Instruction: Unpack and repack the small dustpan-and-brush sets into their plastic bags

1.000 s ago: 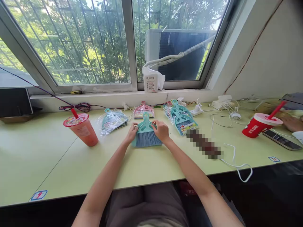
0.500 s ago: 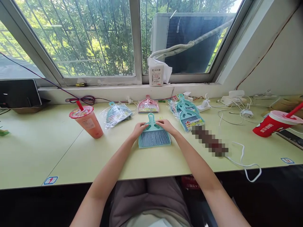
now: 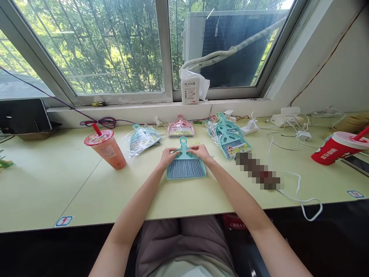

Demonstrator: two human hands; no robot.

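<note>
A small teal dustpan-and-brush set (image 3: 186,168) lies on the pale yellow-green table in front of me, its looped handle pointing to the window and its grey bristles toward me. My left hand (image 3: 169,156) grips its left shoulder, thumb on top. On the opposite shoulder, my right hand (image 3: 202,152) holds it the same way. The undersides of my fingers are hidden. Behind it lies a pink dustpan set (image 3: 181,129). Wrapped teal sets (image 3: 144,139) lie to the left, and a pile of teal sets (image 3: 230,134) lies to the right.
A pink drink cup (image 3: 108,150) with a red straw stands left. At the far right, a red cup (image 3: 331,150) tilts near a phone (image 3: 357,164). White cables (image 3: 291,123) tangle at the back right. A white cord (image 3: 309,200) hangs over the front edge, beside a pixelated patch.
Both hands keep their grip on the teal dustpan set, which sits almost where it was. The whole view has shifted slightly.
</note>
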